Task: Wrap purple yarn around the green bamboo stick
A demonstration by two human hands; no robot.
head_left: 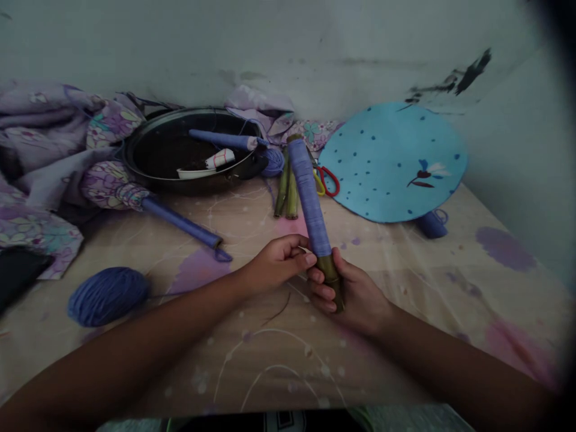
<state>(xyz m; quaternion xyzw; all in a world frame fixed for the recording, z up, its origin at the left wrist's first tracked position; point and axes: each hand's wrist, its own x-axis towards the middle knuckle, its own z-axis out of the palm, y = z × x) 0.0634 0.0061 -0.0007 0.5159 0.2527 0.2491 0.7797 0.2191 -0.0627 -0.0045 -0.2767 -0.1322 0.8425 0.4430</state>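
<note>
My right hand (348, 288) is wrapped round the bare lower end of a bamboo stick (330, 270), which leans slightly left. Blue-violet yarn (308, 192) is wound in close turns over most of its length. At the lower edge of the winding, my left hand (288, 258) is closed, thumb against fingers, apparently pinching the yarn strand. A ball of blue yarn (108, 297) lies to the left on the table, and its strand runs towards my left hand, passing out of sight behind the forearm.
A black pan (193, 186) at the back holds a yarn-wrapped stick (220, 139). Beside it are bare bamboo pieces (292, 198), scissors (330, 182) and a blue round fan-like sheet (391, 162). Floral cloth (45, 132) and another wrapped stick (182, 223) lie left.
</note>
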